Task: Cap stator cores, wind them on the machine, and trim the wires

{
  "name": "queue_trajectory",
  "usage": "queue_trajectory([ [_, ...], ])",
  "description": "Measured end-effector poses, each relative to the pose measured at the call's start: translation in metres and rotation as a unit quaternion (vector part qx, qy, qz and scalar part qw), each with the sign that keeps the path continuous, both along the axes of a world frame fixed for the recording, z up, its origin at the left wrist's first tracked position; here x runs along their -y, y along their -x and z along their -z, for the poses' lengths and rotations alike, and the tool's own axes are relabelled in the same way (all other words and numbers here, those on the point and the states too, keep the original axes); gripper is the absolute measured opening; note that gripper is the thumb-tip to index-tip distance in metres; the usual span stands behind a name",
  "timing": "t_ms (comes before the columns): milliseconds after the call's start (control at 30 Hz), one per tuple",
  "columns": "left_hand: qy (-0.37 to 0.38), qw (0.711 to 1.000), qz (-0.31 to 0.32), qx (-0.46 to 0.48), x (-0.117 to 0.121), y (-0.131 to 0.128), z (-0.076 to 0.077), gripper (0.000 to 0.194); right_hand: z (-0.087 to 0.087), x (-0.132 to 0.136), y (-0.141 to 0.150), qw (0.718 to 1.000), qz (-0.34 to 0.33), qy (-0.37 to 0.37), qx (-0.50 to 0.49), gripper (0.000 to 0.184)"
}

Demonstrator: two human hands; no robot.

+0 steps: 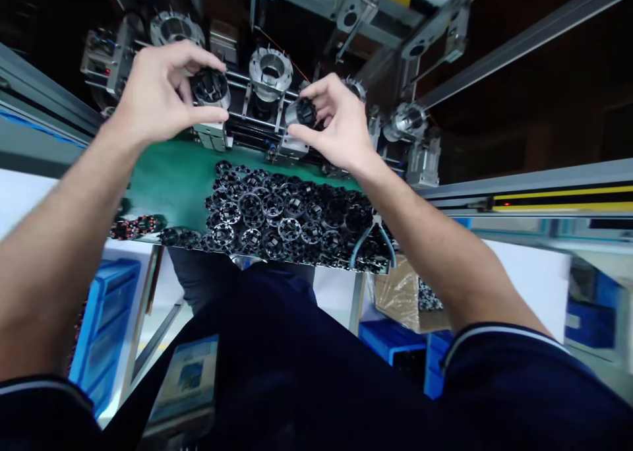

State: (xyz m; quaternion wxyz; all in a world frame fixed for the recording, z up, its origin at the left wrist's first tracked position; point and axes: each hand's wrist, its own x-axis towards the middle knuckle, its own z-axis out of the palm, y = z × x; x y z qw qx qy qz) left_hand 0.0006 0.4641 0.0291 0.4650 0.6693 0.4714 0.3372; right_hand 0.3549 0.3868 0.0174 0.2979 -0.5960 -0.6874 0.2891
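Note:
My left hand (pixel 163 95) grips a stator core (pixel 210 87), a round part with a black slotted face and a silvery metal side, between thumb and fingers. It is held over the left part of the winding machine's fixtures. A similar stator core (pixel 301 113) is between the thumb and fingers of my right hand (pixel 341 118). Between the two hands stands a silver ring fixture (pixel 270 74) with small prongs around its rim. Another ring fixture (pixel 177 29) is just behind my left hand. Whether either core touches a fixture, I cannot tell.
Many black stator cores (pixel 271 207) lie packed on the green mat (pixel 168 174), with pliers (pixel 374 240) on their right side. Copper-wound parts (pixel 136 227) lie at left. Blue bins (pixel 106 326) and an open carton (pixel 400 293) stand below. Machine framing (pixel 529 35) surrounds the fixtures.

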Motion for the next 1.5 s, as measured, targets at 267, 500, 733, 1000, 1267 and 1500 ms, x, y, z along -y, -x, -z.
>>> queue_trajectory([
  [267,0.056,0.932,-0.179,0.31,0.19,0.005,0.056,0.075,-0.028,-0.054,0.017,0.974,-0.038,-0.047,-0.218,0.078],
  [500,0.291,0.861,-0.317,0.27,0.366,0.026,0.085,0.071,-0.021,-0.131,0.05,0.994,0.026,-0.053,0.094,0.062],
  [733,0.328,0.792,-0.419,0.3,0.384,0.056,0.08,0.075,-0.038,-0.146,0.061,0.959,-0.013,-0.011,0.283,0.043],
  [1000,0.105,0.813,-0.426,0.381,0.3,0.071,0.054,0.059,-0.066,-0.149,0.058,0.94,-0.123,0.036,0.315,0.057],
  [1267,0.175,0.808,-0.388,0.407,0.306,0.054,0.048,0.08,-0.039,-0.124,0.061,0.91,-0.132,0.023,0.393,0.093],
  [1500,0.203,0.816,-0.323,0.434,0.305,0.022,0.015,0.084,0.012,-0.078,0.053,0.906,-0.106,-0.01,0.41,0.135],
])
